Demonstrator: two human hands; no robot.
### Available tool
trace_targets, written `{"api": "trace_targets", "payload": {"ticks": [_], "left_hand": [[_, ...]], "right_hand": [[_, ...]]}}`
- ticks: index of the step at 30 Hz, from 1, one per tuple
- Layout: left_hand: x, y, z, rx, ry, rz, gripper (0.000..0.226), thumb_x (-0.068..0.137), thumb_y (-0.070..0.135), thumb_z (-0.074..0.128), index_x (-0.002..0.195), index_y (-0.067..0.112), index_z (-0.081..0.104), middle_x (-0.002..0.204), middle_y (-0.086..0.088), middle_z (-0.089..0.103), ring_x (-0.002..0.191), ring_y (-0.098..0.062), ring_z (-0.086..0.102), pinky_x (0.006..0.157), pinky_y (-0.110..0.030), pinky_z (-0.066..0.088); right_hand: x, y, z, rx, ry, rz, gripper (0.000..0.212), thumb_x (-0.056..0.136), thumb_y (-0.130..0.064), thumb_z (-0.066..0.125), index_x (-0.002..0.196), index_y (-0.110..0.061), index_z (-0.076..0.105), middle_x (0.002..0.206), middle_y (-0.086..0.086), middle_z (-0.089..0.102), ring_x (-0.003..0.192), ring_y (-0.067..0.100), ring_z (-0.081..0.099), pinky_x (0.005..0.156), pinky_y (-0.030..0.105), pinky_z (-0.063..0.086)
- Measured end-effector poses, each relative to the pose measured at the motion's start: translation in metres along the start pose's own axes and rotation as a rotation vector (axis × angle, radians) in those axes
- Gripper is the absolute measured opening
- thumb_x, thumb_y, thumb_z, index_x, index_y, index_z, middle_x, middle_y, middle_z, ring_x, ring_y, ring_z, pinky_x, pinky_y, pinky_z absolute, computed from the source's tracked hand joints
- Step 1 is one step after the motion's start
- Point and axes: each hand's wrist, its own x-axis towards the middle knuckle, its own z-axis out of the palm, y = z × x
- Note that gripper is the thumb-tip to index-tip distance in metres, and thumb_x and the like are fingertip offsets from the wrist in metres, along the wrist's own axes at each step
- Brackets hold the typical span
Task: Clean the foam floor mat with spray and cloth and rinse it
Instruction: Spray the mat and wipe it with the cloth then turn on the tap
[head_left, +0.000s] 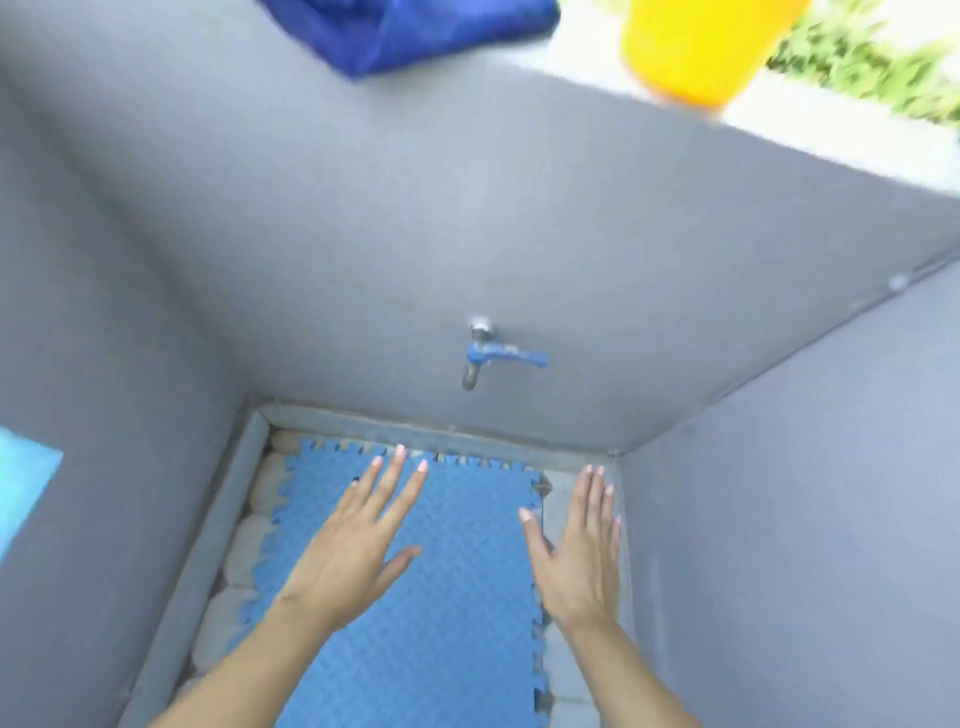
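A blue foam floor mat (457, 613) with jigsaw edges lies flat on the floor of a grey walled wash corner. My left hand (353, 551) hovers over its upper left part, fingers spread, holding nothing. Over the mat's right edge, my right hand (582, 545) is open too, palm down. A dark blue cloth (405, 31) lies on top of the grey wall, far above the hands. A yellow container (696, 47) stands on the wall's top at the right; whether it is the spray I cannot tell. The frame is blurred.
A blue-handled tap (488, 358) sticks out of the back wall (571, 234) above the mat. Grey walls close in left and right. Pale stones (249, 561) line the floor beside the mat's left edge. Green plants (878, 67) lie beyond the wall. A light blue patch (21, 483) shows at far left.
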Motion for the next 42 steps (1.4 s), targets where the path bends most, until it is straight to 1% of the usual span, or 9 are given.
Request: {"api": "trace_targets", "payload": {"ticks": [4, 9, 15, 19, 21, 30, 34, 39, 42], "left_hand": [[0.166, 0.000, -0.156, 0.004, 0.374, 0.207, 0.076, 0.090, 0.041, 0.045, 0.153, 0.020, 0.008, 0.161, -0.005, 0.005, 0.146, -0.024, 0.015, 0.115, -0.035, 0.016], [0.255, 0.037, -0.304, 0.124, 0.662, 0.257, 0.075, 0.092, 0.038, 0.047, 0.152, 0.016, 0.008, 0.158, -0.013, 0.014, 0.146, -0.029, 0.012, 0.117, -0.045, 0.017], [0.282, 0.056, -0.372, 0.296, 0.340, -0.039, 0.107, 0.076, 0.075, 0.046, 0.152, 0.019, -0.005, 0.159, -0.009, -0.013, 0.146, -0.032, -0.006, 0.117, -0.051, 0.001], [0.253, 0.047, -0.379, -0.073, 0.222, -0.294, 0.133, 0.062, 0.078, 0.061, 0.150, 0.011, -0.012, 0.160, -0.010, -0.008, 0.147, -0.026, -0.003, 0.119, -0.043, 0.004], [0.238, 0.051, -0.363, 0.091, 0.224, -0.290, 0.135, 0.058, 0.083, 0.057, 0.151, 0.008, -0.007, 0.159, -0.013, -0.008, 0.147, -0.027, -0.005, 0.118, -0.042, -0.001], [0.204, 0.069, -0.360, 0.296, 0.219, -0.129, 0.059, 0.099, 0.032, 0.039, 0.151, 0.033, 0.010, 0.159, -0.018, 0.004, 0.145, -0.037, 0.004, 0.116, -0.046, 0.006], [0.150, 0.091, -0.359, 0.220, 0.344, -0.131, 0.046, 0.097, 0.019, 0.043, 0.142, 0.013, 0.039, 0.154, -0.016, 0.026, 0.142, -0.035, 0.021, 0.115, -0.048, 0.013], [0.065, 0.108, -0.320, 0.048, 0.458, -0.227, 0.042, 0.090, 0.008, 0.042, 0.131, -0.003, 0.048, 0.142, -0.017, 0.046, 0.137, -0.034, 0.032, 0.116, -0.044, 0.016], [0.005, 0.105, -0.283, -0.171, 0.425, -0.376, 0.031, 0.092, 0.003, 0.037, 0.120, -0.004, 0.051, 0.125, -0.019, 0.056, 0.127, -0.037, 0.041, 0.113, -0.043, 0.020]], "right_hand": [[0.170, -0.135, -0.127, 0.186, 0.363, -0.221, 0.096, 0.087, -0.069, 0.035, 0.156, -0.021, -0.012, 0.164, -0.001, -0.013, 0.151, 0.013, -0.012, 0.122, 0.032, -0.006], [0.235, -0.216, -0.280, 0.296, 0.631, -0.338, 0.106, 0.086, -0.065, 0.047, 0.155, -0.007, -0.007, 0.164, 0.007, -0.012, 0.152, 0.018, -0.009, 0.121, 0.031, -0.009], [0.250, -0.232, -0.377, 0.459, 0.625, -0.282, 0.122, 0.077, -0.071, 0.061, 0.156, -0.008, -0.007, 0.165, 0.008, -0.002, 0.152, 0.021, 0.000, 0.123, 0.045, -0.001], [0.244, -0.262, -0.417, 0.670, 0.561, -0.175, 0.086, 0.086, -0.050, 0.068, 0.151, -0.013, 0.025, 0.140, 0.013, 0.054, 0.125, 0.030, 0.049, 0.107, 0.042, 0.036], [0.238, -0.261, -0.419, 0.653, 0.618, -0.164, 0.060, 0.093, -0.035, 0.063, 0.142, -0.010, 0.040, 0.119, 0.013, 0.066, 0.106, 0.031, 0.060, 0.086, 0.035, 0.044], [0.203, -0.245, -0.428, 0.558, 0.692, -0.182, 0.051, 0.096, -0.031, 0.055, 0.141, -0.011, 0.040, 0.093, -0.002, 0.060, 0.077, 0.018, 0.051, 0.064, 0.029, 0.036], [0.155, -0.241, -0.443, 0.489, 0.671, -0.079, 0.060, 0.084, -0.038, 0.059, 0.135, -0.009, 0.048, 0.087, -0.001, 0.064, 0.077, 0.021, 0.058, 0.065, 0.035, 0.048], [0.062, -0.217, -0.424, 0.632, 0.523, -0.132, 0.046, 0.085, -0.049, 0.055, 0.088, -0.006, 0.070, 0.061, 0.002, 0.070, 0.046, -0.005, 0.058, 0.055, 0.016, 0.047], [-0.004, -0.190, -0.357, 0.817, 0.420, -0.182, 0.014, 0.087, -0.030, 0.066, 0.096, -0.020, 0.070, 0.077, -0.007, 0.069, 0.066, 0.004, 0.070, 0.064, 0.024, 0.056]]}}
